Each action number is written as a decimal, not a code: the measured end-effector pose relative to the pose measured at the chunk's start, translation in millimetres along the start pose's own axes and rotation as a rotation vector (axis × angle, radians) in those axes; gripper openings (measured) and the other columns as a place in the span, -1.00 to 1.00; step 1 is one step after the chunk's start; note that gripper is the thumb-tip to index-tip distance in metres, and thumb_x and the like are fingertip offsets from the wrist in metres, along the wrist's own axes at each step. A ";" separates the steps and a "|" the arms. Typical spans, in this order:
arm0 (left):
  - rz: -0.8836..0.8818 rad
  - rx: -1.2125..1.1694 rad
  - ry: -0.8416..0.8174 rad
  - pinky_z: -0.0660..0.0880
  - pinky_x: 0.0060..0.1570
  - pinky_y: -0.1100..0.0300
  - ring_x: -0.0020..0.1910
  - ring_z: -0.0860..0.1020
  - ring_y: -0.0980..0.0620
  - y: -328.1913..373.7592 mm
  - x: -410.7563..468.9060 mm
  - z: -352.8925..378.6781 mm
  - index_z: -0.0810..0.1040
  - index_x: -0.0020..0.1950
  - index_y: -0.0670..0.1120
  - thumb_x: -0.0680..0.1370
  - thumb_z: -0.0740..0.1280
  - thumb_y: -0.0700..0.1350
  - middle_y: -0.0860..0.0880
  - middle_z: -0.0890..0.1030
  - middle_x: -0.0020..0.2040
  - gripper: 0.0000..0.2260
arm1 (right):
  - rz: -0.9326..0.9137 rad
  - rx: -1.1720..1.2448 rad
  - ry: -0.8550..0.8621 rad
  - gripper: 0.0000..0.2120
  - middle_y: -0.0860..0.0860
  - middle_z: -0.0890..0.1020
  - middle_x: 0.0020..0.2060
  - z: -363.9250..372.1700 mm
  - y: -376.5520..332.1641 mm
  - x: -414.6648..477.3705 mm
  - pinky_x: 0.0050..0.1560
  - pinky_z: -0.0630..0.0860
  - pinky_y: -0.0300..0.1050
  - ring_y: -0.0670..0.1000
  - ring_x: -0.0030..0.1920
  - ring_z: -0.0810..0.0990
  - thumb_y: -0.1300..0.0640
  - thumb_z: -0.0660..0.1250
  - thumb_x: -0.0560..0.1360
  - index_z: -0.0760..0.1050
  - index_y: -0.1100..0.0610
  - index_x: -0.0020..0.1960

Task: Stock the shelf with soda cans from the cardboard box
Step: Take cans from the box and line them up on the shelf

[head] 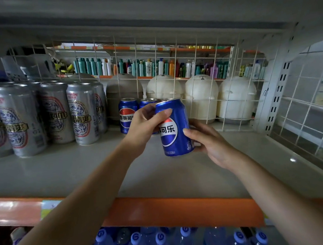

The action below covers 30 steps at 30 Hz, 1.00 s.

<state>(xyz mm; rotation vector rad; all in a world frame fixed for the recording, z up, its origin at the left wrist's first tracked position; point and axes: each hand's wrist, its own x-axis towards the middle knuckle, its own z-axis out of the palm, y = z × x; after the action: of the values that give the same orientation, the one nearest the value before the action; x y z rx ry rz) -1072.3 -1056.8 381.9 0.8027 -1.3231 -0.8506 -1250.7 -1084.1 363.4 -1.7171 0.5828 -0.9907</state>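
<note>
Grey shelf point(74, 172) is lined at left with silver beer cans point(55, 112). A tilted blue Pepsi can point(177, 138) is gripped between left hand point(147, 125) and right hand point(212, 143), fingers curled round it, just before two standing Pepsi cans point(128, 113).

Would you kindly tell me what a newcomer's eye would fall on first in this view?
First, the blue soda can at the centre, held over the shelf by both hands: the left hand grips its upper part, the right hand its lower part. Next, the row of tall silver cans standing at the left of the shelf, and more blue cans upright behind the held one.
</note>
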 end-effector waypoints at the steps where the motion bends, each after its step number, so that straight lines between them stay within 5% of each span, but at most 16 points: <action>1: -0.001 0.000 0.023 0.54 -0.18 0.25 -0.17 0.64 0.13 0.7 -0.6 1.1 0.52 0.03 -0.11 0.30 0.45 -0.02 0.03 0.65 -0.14 -0.64 | -0.020 -0.009 0.011 -0.67 -0.08 0.65 -0.08 0.1 -0.8 0.1 -0.19 0.55 -0.25 -0.10 -0.11 0.62 0.03 0.32 0.36 0.49 0.04 0.12; 5: 0.015 -0.033 0.106 0.53 -0.28 0.32 -0.21 0.63 0.15 3.4 -0.6 5.2 0.49 0.08 -0.16 0.28 0.43 -0.05 -0.01 0.62 -0.12 -0.58 | -0.138 -0.088 0.115 -0.38 -0.10 0.60 0.03 0.1 0.8 0.4 -0.06 0.53 -0.30 -0.12 0.04 0.60 -0.15 0.53 0.19 0.40 -0.07 0.18; 10: 0.032 -0.009 0.199 0.52 -0.34 0.35 -0.31 0.63 0.20 0.9 -1.7 13.9 0.52 -0.09 -0.08 0.39 0.46 -0.17 0.04 0.63 -0.24 -0.83 | -0.137 -0.322 0.138 -0.14 -0.14 0.52 0.13 9.0 9.1 -3.4 0.04 0.54 -0.21 -0.17 0.08 0.55 -0.14 0.59 0.06 0.29 -0.12 0.27; 14: 0.045 0.011 0.219 0.58 -0.21 0.29 -0.24 0.63 0.19 -2.7 -5.0 18.6 0.51 -0.05 -0.06 0.35 0.52 -0.14 0.02 0.63 -0.16 -0.74 | -0.124 -0.388 0.200 -0.26 -0.14 0.55 0.08 9.8 11.6 -2.7 0.15 0.53 -0.02 -0.09 0.11 0.55 0.04 0.60 0.15 0.32 0.01 0.23; 19: 0.057 -0.013 0.156 0.53 -0.22 0.36 -0.15 0.61 0.18 -4.7 -7.3 23.4 0.47 0.06 -0.10 0.40 0.46 -0.14 0.02 0.60 -0.08 -0.71 | -0.108 -0.357 0.225 -0.23 -0.09 0.57 0.07 6.9 8.4 -5.7 0.08 0.56 -0.13 -0.08 0.09 0.57 -0.01 0.55 0.09 0.36 0.07 0.23; 23: -0.010 -0.095 0.010 0.55 -0.08 0.30 0.03 0.60 0.10 -6.5 -6.7 16.4 0.46 0.18 -0.02 0.31 0.51 -0.01 0.03 0.60 0.07 -0.51 | -0.110 -0.142 0.163 -0.36 -0.02 0.61 0.02 5.6 2.9 -8.0 -0.08 0.53 -0.27 -0.12 -0.01 0.62 0.12 0.51 0.17 0.40 0.14 0.21; 26: -0.052 -0.119 -0.091 0.54 -0.04 0.22 0.10 0.59 0.04 -7.2 -7.5 13.5 0.39 0.34 -0.04 0.27 0.42 0.11 0.00 0.61 0.12 -0.32 | -0.094 0.011 0.117 -0.34 0.06 0.63 0.05 3.4 0.7 -9.4 0.01 0.55 -0.12 -0.01 0.05 0.61 0.07 0.49 0.18 0.42 0.20 0.24; 30: 0.004 -0.120 -0.152 0.54 -0.03 0.21 0.04 0.61 0.03 -5.2 -8.5 15.2 0.44 0.29 -0.08 0.32 0.39 0.06 -0.01 0.64 0.04 -0.43 | -0.047 0.145 0.027 -0.35 0.09 0.62 0.06 2.4 -0.9 -11.9 0.04 0.57 -0.04 0.04 0.08 0.60 0.10 0.45 0.20 0.42 0.22 0.25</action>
<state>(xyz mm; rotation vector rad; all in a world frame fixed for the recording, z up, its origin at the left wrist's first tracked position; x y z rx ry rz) -1088.2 -1052.1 374.6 0.6513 -1.3920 -0.9940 -1255.2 -1073.4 359.9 -1.5971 0.4781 -1.0650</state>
